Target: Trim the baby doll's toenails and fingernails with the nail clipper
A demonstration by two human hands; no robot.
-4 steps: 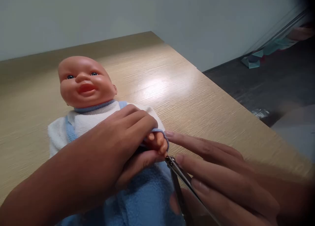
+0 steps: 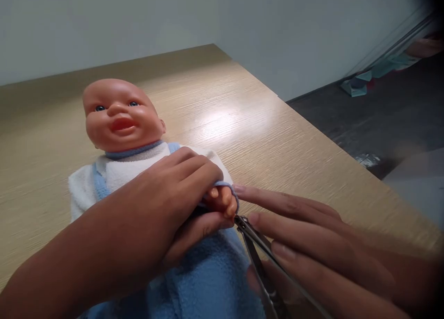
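Observation:
A baby doll point(image 2: 120, 117) in a white top and blue fleece overalls lies on its back on the wooden table point(image 2: 270, 138). My left hand point(image 2: 156, 212) is wrapped round the doll's small hand point(image 2: 222, 201), pinching it between fingers and thumb. My right hand point(image 2: 312, 245) holds a metal nail clipper point(image 2: 256, 249). The clipper's jaws sit right at the doll's fingertips. My right forefinger stretches out and touches the doll's blue cuff.
The table's right edge runs diagonally beside my right hand, with dark floor point(image 2: 381, 120) beyond it. A pale wall stands behind the table. Some coloured items point(image 2: 360, 80) lie on the floor at the far right.
The nail clipper's jaws have crept slightly up toward the doll's fingertips. My left hand and the doll stay put.

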